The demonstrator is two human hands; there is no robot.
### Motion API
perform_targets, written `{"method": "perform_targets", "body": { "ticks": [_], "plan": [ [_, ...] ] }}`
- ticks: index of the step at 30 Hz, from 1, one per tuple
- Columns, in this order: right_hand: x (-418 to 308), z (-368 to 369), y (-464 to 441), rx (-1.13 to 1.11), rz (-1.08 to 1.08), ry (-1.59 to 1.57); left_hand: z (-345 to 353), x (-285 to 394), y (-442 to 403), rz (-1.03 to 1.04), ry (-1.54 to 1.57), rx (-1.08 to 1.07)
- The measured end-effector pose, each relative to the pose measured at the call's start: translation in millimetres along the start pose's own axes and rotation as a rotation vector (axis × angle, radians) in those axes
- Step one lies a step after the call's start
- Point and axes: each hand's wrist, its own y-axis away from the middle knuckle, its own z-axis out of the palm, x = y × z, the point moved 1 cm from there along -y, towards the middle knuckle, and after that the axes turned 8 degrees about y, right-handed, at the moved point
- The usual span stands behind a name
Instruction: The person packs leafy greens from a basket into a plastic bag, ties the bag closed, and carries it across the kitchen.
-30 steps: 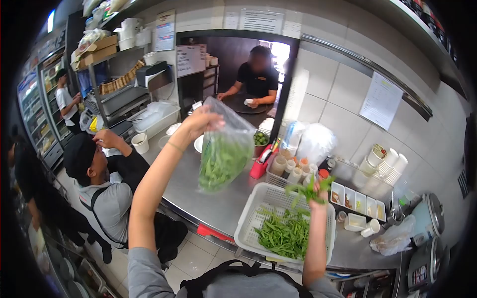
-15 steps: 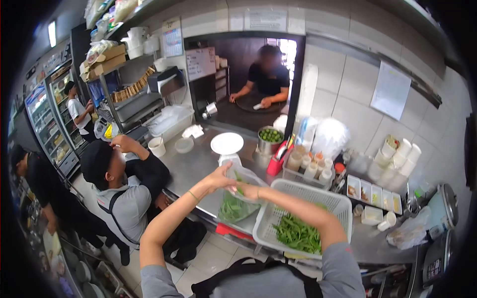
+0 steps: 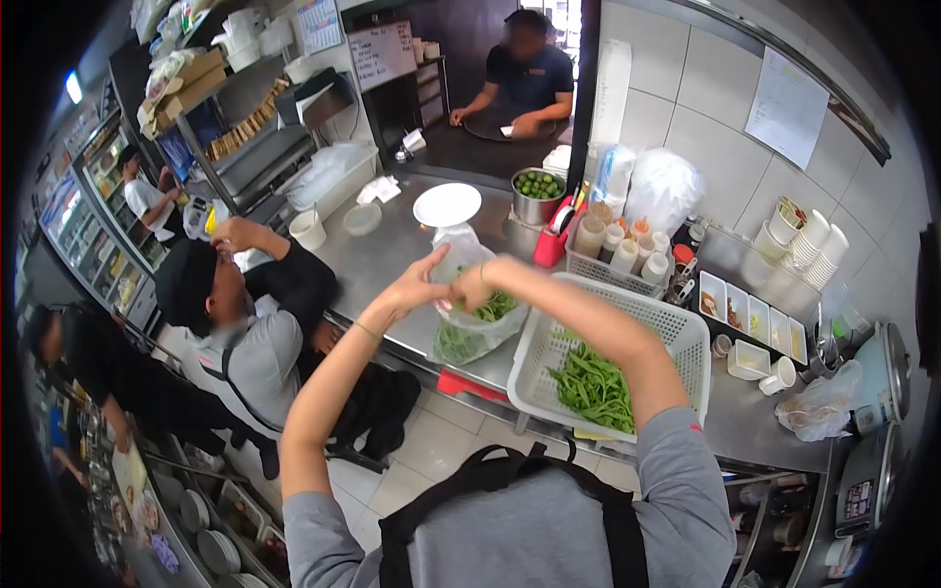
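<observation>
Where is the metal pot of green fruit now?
In the head view, the pot sits upper centre on the counter, right of the white plate and beside the red holder.

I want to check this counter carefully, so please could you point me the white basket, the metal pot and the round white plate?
White basket (image 3: 536,361): head view, bare inside of its left wall.
Metal pot (image 3: 536,210): head view, its outer side.
Round white plate (image 3: 447,205): head view, its middle.

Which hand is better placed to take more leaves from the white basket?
Probably the right hand: its forearm passes above the white basket, nearer to the leaves there. The left hand is farther, at the plastic bag.
</observation>
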Motion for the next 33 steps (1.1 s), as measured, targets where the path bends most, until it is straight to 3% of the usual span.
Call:
{"method": "perform_targets", "body": {
  "ticks": [2, 5, 7, 12, 15, 17, 20, 21, 23, 24, 27, 28, 29, 30, 32, 33],
  "plan": [
    [12, 39, -14, 0.109, -0.063, 0.006, 6, 6, -2, -0.069, -0.001, -0.016],
    [25, 88, -37, 0.264, -0.177, 0.122, 35, -19, -6, 0.13, -0.078, -0.058],
    [29, 97, -47, 0.275, -0.23, 0.174, 47, -5, 11, 0.084, 0.118, -0.036],
    [36, 61, -67, 0.239, -0.477, 0.34, 0, 4, 11, 0.107, 0.089, 0.064],
    [35, 26, -58, 0.228, -0.582, 0.262, -19, -2, 7, 0.067, 0.076, 0.08],
    [28, -3, -29, 0.207, -0.533, 0.117, -24, 2, 8, 0.031, 0.1, 0.099],
    [16, -33, 24, 0.26, -0.183, -0.103, -32, 2, 15, 0.001, 0.05, 0.137],
    [1, -29, 48, 0.429, -0.04, 0.034, -35, 0, 15, 0.01, 0.037, 0.15],
    [-29, -2, 90, 0.755, 0.25, 0.327, -34, -1, 19, 0.145, -0.285, 0.244],
    [-24, 10, 85, 0.632, 0.29, 0.299, -30, 4, 24, 0.213, -0.449, 0.292],
    [21, 34, 39, 0.755, 0.302, 0.084, 24, 29, 38, 0.629, -1.591, 0.804],
    [15, 27, 47, 0.805, 0.296, 0.02, 29, 24, 26, 0.673, -1.639, 0.772],
    [16, 19, 49, 0.828, 0.274, 0.015, 35, 7, 12, 0.671, -1.553, 0.59],
    [16, 14, 49, 0.844, 0.25, 0.004, 42, -11, -8, 0.352, -1.387, 0.307],
    [18, 14, 48, 0.856, 0.206, 0.009, 52, -45, -37, -0.049, -1.458, -0.056],
    [22, 16, 45, 0.857, 0.186, 0.027, 50, -62, -42, 0.003, -1.543, -0.084]
  ]
}}
